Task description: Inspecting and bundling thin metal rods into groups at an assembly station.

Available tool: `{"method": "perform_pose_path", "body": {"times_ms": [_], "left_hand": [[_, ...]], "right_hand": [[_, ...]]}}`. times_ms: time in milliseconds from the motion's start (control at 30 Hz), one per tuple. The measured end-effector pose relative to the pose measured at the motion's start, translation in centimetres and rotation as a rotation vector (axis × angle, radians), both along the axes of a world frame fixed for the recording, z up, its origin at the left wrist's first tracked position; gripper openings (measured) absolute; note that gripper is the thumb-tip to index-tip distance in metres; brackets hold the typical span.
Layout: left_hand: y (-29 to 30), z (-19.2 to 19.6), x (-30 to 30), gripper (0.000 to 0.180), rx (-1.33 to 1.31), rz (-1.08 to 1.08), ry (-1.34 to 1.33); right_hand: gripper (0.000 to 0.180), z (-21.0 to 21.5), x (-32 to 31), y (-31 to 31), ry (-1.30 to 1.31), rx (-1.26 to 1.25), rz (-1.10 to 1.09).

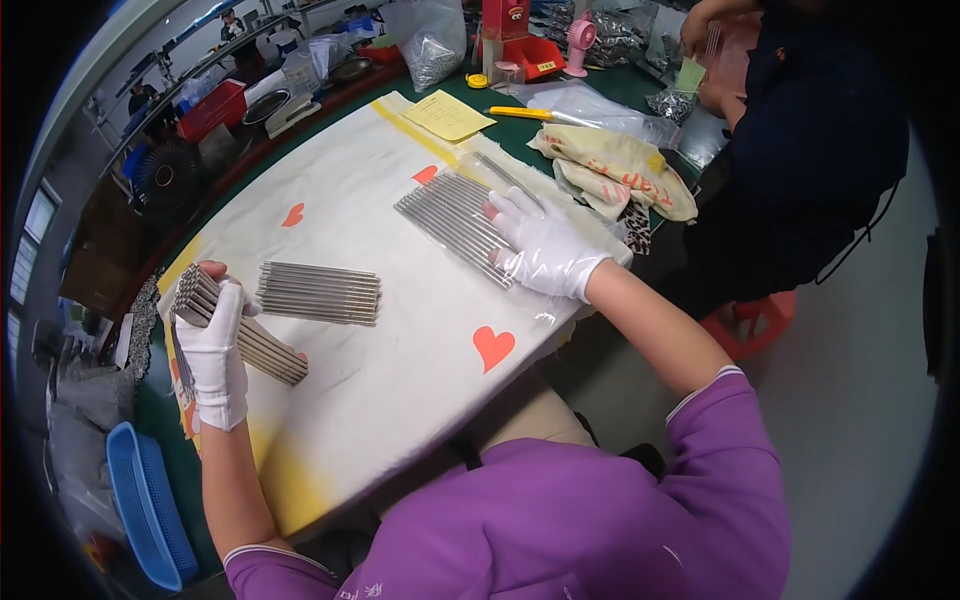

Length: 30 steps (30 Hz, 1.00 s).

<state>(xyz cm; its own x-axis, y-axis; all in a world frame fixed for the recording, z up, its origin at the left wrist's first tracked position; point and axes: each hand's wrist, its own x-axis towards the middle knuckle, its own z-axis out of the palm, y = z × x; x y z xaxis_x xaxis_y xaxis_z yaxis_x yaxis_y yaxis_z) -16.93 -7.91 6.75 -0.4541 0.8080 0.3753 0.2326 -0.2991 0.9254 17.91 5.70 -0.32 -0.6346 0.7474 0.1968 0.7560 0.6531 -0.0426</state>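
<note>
Fingers [230,302] of the left hand [212,352], in a white glove with at least one tip bare, are closed round a thick bundle of rods [262,348]. The rods are thin, silvery and stacked tightly; their near ends show just above the grip, and the rest slants away to the right of the fingers, down toward the pale cloth [385,330]. Just right of the left thumb, apart from it, a separate row of rods [320,293] lies side by side on the cloth.

The right hand [548,245], gloved too, is spread – thumb well away from the forefinger, both tips bare – and rests over one edge of a wider sheet of rods [455,225] in a clear plastic bag [515,296]. The fingers are only slightly bent; whether any of them pinches the film, I cannot tell. Most of that sheet lies to the left of the fingertips.

Beyond the right fingers are a yellow note [448,115] and a yellow-handled knife [522,113], with a crumpled printed cloth [612,165] nearer, to their right. Below the left fingers, off the cloth, stands a blue basket [150,505].
</note>
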Motion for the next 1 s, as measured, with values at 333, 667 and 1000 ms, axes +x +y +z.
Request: {"method": "perform_pose_path", "body": {"times_ms": [333, 667, 1000], "left_hand": [[-0.4, -1.5, -1.1, 0.021, 0.044, -0.052, -0.008], [-0.5, -0.7, 0.0, 0.020, 0.035, -0.019, -0.076], [-0.6, -1.2, -0.3, 0.023, 0.043, -0.010, -0.053]], "right_hand": [[0.054, -0.4, -1.9, -1.9, 0.129, -0.003, -0.001], [0.055, 0.4, -1.4, -2.5, 0.128, -0.010, -0.018], [0.072, 2.3, 2.1, 0.4, -0.080, -0.086, 0.364]]}}
